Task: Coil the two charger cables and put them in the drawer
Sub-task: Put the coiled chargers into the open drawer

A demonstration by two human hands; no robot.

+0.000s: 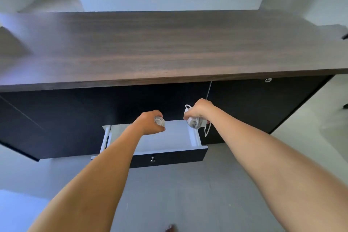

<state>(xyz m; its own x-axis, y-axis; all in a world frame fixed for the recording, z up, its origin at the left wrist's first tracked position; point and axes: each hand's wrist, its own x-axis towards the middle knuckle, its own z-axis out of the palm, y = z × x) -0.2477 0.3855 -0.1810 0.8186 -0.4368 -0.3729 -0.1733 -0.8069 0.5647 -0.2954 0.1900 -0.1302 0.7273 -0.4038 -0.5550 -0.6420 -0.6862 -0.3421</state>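
A long worktop (169,43) of dark, streaked wood grain spans the view above flat black cabinet fronts, and below its front edge a drawer (194,138) stands pulled open, smooth white inside with a black face and a small metal lock. The left hand (150,123) is closed around a tight white cable coil (160,121) above the drawer's interior. The right hand (197,112) grips a second white cable bundle (195,122) over the drawer's right wall, thin loose loops dangling beside it.
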